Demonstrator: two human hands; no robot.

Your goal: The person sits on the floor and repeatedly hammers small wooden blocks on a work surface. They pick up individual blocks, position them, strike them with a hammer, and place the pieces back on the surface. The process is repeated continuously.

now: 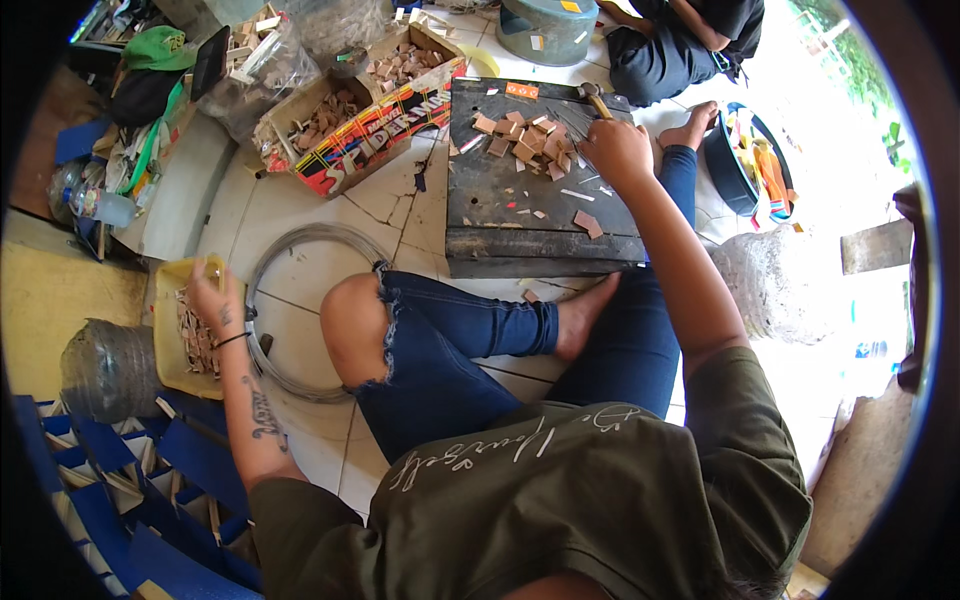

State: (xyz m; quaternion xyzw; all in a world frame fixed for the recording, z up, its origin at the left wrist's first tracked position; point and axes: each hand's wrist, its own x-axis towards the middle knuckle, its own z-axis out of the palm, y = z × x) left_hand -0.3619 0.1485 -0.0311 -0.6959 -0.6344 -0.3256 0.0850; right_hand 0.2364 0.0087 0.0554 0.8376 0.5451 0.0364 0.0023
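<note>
My right hand (617,152) is closed round the handle of a hammer (598,101), above the right side of a dark, low work block (520,215). Beside it on the block lies a loose heap of small tan and brown wooden pieces (527,138), with some thin white slivers. Off to my left, my left hand (213,298) is over a yellow plastic tub (180,378) of small wooden pieces (192,335). Its fingers look apart near the tub's far end; nothing can be made out between them.
A coil of grey wire (290,385) lies between the tub and my bent knee. Farther off stands a printed cardboard box (350,160) of wooden pieces. Blue panels (150,500) pile up at lower left. A black basin (735,185) and another seated person (665,60) are at far right.
</note>
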